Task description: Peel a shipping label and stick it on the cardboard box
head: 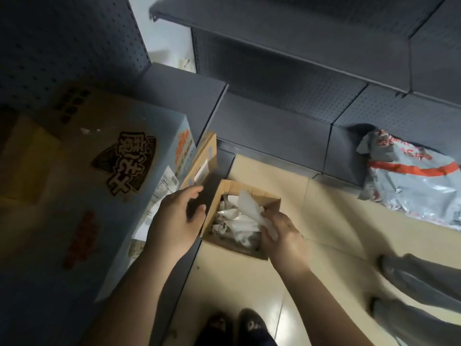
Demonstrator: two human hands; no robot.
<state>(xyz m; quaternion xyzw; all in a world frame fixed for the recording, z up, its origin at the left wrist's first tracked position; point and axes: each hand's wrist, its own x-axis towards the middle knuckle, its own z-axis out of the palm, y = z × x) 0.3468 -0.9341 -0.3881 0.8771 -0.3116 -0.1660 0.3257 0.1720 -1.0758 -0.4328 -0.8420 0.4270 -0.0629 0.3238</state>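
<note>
Between the two hands sits a small open box (239,221) full of crumpled white paper scraps. Right hand (282,236) pinches a white sheet (249,208) over it, probably label backing. Left hand (174,221) hangs open and empty, next to a big printed carton (119,171). Risk, I'd guess: the sheet clings to the fingers, or a good label gets binned.

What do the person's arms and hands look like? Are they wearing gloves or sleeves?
No gloves and no sleeves show. The left hand and right hand are bare, and both forearms are bare as far as the picture shows. I see no rings, watch or bracelets. The nails look short and plain.
</note>
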